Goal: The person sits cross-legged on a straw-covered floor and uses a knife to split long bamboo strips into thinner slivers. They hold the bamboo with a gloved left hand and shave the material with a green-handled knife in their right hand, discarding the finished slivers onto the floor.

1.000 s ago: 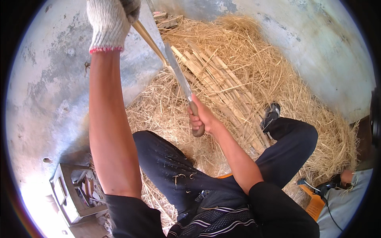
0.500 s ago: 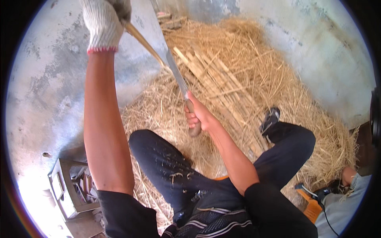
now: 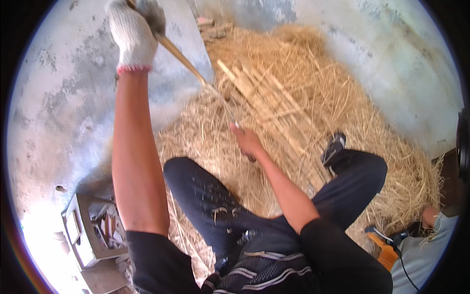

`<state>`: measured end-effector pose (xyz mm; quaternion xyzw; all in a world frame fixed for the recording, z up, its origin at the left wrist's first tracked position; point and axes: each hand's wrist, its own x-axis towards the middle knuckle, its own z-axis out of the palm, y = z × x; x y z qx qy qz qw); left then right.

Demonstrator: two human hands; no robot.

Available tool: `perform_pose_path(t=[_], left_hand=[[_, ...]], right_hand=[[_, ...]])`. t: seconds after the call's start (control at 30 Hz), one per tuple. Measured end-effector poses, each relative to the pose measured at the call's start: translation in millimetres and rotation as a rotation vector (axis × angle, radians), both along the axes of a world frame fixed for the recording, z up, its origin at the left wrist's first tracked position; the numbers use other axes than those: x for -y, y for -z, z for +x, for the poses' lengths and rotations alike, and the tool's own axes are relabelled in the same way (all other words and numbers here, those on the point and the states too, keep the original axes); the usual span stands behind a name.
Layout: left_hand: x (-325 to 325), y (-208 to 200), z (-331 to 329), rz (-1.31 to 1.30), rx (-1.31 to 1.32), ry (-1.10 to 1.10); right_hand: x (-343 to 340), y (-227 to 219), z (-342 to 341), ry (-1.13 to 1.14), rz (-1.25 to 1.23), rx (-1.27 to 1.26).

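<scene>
High at the left, my left hand (image 3: pixel 133 32), in a white knit glove with a pink cuff, is closed round a thin bamboo strip (image 3: pixel 180 58). The strip slants down toward the right. My bare right hand (image 3: pixel 248 141) grips a long-bladed knife (image 3: pixel 226 109) by its handle, whose end shows below my fist. The blade is seen nearly edge-on and meets the strip's lower end; whether it cuts into it I cannot tell. Beyond my right hand, a bundle of split bamboo strips (image 3: pixel 262 95) lies on a heap of pale shavings (image 3: pixel 318 73).
Worn plaster walls (image 3: pixel 391 63) stand at the left and back right. A box-like wooden frame (image 3: pixel 93 230) with scraps inside sits at lower left. Another person's grey-clad leg (image 3: pixel 431 250) and an orange object (image 3: pixel 387 252) are at lower right. My bent legs frame the work area.
My left hand has come slightly down and right with the strip. The knife has turned from showing its broad face to nearly edge-on, and my right hand has shifted a little right.
</scene>
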<state>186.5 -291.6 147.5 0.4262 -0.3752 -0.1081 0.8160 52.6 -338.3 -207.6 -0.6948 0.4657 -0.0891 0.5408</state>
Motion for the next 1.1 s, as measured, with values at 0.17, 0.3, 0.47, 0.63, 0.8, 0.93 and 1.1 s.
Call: perform_pose_path(t=[0.17, 0.3, 0.47, 0.63, 0.8, 0.93, 1.1], left_hand=[[3, 2, 9, -0.033, -0.033, -0.05], [3, 3, 9, -0.05, -0.073, -0.04], [0, 8, 25, -0.055, -0.061, 0.049], [2, 12, 19, -0.088, 0.065, 0.043], [18, 15, 29, -0.142, 0.019, -0.081], [13, 3, 12, -0.087, 0.026, 0.016], [-20, 5, 54, -0.048, 0.099, 0.042]], right_hand=[[0, -1, -8, 0.035, -0.302, -0.128], [18, 31, -12, 0.035, 0.377, 0.238], [3, 15, -28, 0.063, 0.806, 0.519], [-20, -65, 0, 0.103, -0.016, 0.446], [-29, -69, 25, 0.241, -0.624, 0.588], [23, 121, -20, -0.013, -0.432, -0.353], [-3, 135, -58, 0.046, -0.188, -0.351]])
